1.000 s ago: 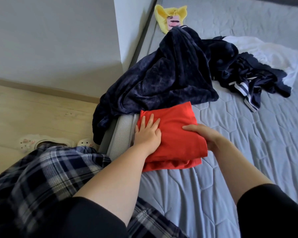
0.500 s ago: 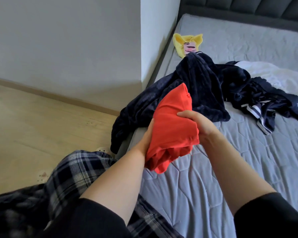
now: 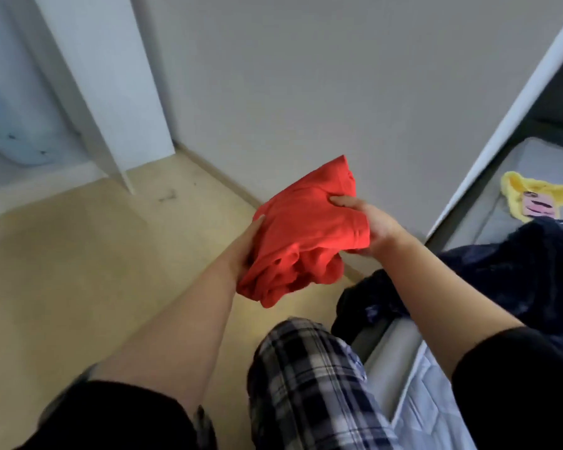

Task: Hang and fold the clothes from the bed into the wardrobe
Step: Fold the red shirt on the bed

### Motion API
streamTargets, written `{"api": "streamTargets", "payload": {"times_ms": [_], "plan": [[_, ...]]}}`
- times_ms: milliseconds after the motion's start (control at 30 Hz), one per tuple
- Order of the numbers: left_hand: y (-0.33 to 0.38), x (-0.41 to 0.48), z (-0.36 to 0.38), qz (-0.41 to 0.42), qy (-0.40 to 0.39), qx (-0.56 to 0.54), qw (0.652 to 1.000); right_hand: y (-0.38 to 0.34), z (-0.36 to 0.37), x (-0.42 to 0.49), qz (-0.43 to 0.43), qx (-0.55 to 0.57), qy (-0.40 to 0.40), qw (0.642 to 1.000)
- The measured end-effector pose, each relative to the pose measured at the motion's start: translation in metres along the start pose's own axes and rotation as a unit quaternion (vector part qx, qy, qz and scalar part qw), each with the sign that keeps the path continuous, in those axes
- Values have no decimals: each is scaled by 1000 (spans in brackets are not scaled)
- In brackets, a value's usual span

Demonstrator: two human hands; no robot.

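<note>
Matt red cloth garment [image 3: 309, 235]; plush navy fabric [image 3: 514, 280].

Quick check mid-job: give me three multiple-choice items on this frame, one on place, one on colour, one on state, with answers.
1. Where is the folded garment?
A. flat on the bed
B. held over the floor
C. on a hanger

2. What colour is it?
A. red
B. white
C. green

3. How is it held?
A. left hand alone
B. right hand alone
C. both hands

Answers:
1 B, wooden floor lies beneath it.
2 A, plainly red.
3 C, left hand supports one side, right hand grips the other.
</note>
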State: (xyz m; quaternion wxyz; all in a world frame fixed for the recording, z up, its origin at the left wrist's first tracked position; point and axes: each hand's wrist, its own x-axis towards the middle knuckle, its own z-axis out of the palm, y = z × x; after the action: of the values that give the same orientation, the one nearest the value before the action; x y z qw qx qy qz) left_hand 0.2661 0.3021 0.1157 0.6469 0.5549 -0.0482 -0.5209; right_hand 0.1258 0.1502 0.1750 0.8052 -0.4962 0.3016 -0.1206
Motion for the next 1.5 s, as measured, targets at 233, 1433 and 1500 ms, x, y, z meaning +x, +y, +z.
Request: {"api": "streamTargets", "payload": {"times_ms": [233,1433,1500], "plan": [[36,25,-169,-18,-13,-31,999,34,108,134,38,-124,-60,990],[720,-256,-346,174,221,-190,941,-411,717,222,139,-8,-318,938],[750,-267,-360,180,273,-163,931,-428,744,233,127,-17,-311,942]]}}
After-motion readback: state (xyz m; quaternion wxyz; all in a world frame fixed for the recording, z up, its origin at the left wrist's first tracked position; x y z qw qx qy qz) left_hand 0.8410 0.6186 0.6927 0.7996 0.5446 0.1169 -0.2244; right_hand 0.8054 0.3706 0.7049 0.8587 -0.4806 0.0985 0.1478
